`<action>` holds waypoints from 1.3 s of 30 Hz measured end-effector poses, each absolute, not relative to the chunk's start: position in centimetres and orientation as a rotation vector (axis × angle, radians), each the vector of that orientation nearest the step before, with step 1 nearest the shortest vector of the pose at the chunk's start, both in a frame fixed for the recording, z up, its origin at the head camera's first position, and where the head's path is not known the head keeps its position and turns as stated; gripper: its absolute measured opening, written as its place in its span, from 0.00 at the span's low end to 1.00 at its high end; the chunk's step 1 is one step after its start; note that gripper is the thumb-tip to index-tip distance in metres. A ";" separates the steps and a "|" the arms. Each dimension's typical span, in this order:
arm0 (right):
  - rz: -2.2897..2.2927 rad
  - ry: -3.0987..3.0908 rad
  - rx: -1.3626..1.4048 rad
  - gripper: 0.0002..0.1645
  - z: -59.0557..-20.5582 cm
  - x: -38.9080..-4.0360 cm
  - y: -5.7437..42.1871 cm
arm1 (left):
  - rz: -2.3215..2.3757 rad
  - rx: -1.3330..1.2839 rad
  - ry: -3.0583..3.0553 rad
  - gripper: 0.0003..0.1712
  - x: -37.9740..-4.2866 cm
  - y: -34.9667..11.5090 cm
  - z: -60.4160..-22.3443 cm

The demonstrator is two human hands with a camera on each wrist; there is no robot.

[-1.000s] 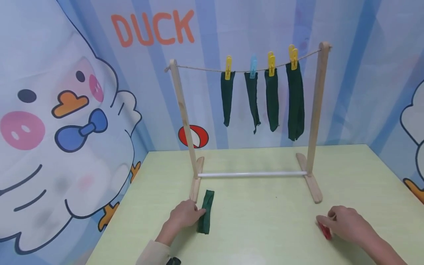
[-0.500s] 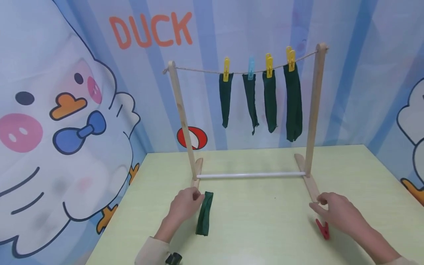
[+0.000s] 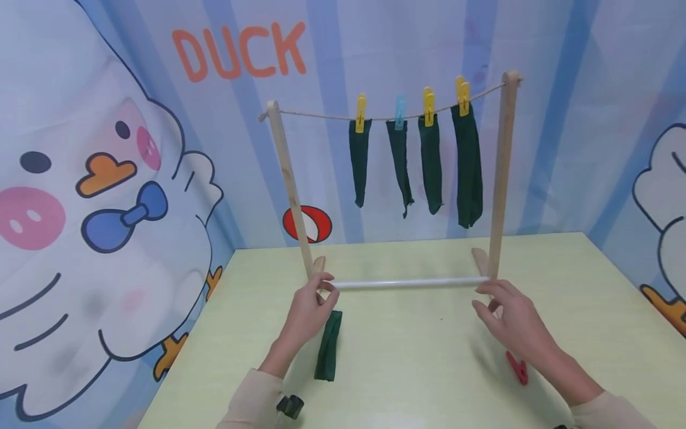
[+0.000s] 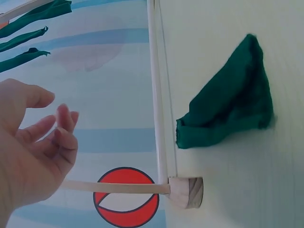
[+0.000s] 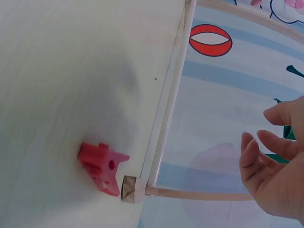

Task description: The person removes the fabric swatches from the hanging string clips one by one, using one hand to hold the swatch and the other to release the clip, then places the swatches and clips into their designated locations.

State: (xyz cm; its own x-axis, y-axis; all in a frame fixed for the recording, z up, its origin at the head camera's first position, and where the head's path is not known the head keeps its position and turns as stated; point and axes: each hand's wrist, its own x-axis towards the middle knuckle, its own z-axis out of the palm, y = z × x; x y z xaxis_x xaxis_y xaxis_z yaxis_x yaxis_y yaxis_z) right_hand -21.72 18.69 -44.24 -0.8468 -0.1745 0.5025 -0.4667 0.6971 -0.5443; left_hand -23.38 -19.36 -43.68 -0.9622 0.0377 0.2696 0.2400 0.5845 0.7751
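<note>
Above a pale yellow tabletop, the left hand hovers, fingers loosely bent and thumb apart, with a folded dark green cloth strip lying below it. The right hand, likewise relaxed and parted, hovers beyond a red clothespin on the tabletop. Behind, four green strips hang pegged to a string on a wooden rack.

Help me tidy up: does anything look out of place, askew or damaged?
The dark-green cloth strip hung by the light-blue plastic clothespin has a ragged, perhaps frayed, lower tip. Another dark-green cloth strip and a red plastic clothespin lie loose on the pale table, unlike those pegged above.
</note>
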 end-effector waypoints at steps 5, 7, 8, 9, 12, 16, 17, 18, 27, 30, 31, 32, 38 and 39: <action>1.001 -2.417 0.508 0.15 -44.1 -21.9 17.8 | -1.401 -0.261 -2.505 0.15 -23.5 -18.8 -44.0; 1.040 -2.433 0.501 0.14 -43.8 -22.0 17.5 | -1.413 -0.291 -2.475 0.14 -23.5 -18.7 -43.8; 1.066 -2.450 0.495 0.13 -43.6 -22.1 17.3 | -1.410 -0.306 -2.462 0.14 -23.6 -18.6 -43.7; 1.095 -2.468 0.489 0.12 -43.4 -22.1 17.2 | -1.411 -0.317 -2.450 0.12 -23.7 -18.5 -43.6; 1.182 -2.513 0.477 0.11 -42.7 -22.3 16.6 | -1.395 -0.340 -2.430 0.10 -23.9 -18.3 -43.2; 1.216 -2.541 0.468 0.12 -41.7 -22.8 15.7 | -1.422 -0.345 -2.415 0.09 -24.3 -18.0 -42.7; 1.217 -2.546 0.470 0.12 -41.4 -22.9 15.4 | -1.436 -0.347 -2.408 0.09 -24.4 -17.9 -42.6; 1.209 -2.551 0.473 0.12 -41.1 -23.0 15.2 | -1.449 -0.353 -2.397 0.08 -24.5 -17.9 -42.6; 1.157 -2.522 0.574 0.12 -37.4 -24.6 13.4 | -1.471 -0.413 -2.324 0.08 -25.2 -17.6 -41.7; 1.157 -2.518 0.576 0.12 -36.7 -24.8 13.2 | -1.479 -0.434 -2.293 0.10 -25.4 -17.5 -41.2; 1.154 -2.513 0.575 0.13 -36.4 -24.9 13.1 | -1.481 -0.444 -2.277 0.10 -25.6 -17.5 -41.0; 1.155 -2.502 0.579 0.13 -36.2 -25.0 13.1 | -1.489 -0.454 -2.256 0.11 -25.7 -17.5 -40.8; 1.205 -2.349 0.629 0.13 -35.5 -26.2 12.2 | -1.516 -0.412 -2.197 0.11 -25.0 -16.6 -37.5; 1.220 -2.322 0.636 0.13 -35.4 -26.4 12.0 | -1.514 -0.395 -2.199 0.11 -24.9 -16.5 -37.1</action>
State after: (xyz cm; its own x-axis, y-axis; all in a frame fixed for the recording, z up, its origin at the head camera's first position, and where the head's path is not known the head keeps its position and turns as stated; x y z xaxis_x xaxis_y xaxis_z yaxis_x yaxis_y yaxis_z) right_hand -26.39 11.97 -35.41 -0.7980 -0.1928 0.5709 -0.5795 0.5052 -0.6395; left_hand -24.93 -16.50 -37.14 -0.8630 -0.0134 0.5050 0.4670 0.3600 0.8076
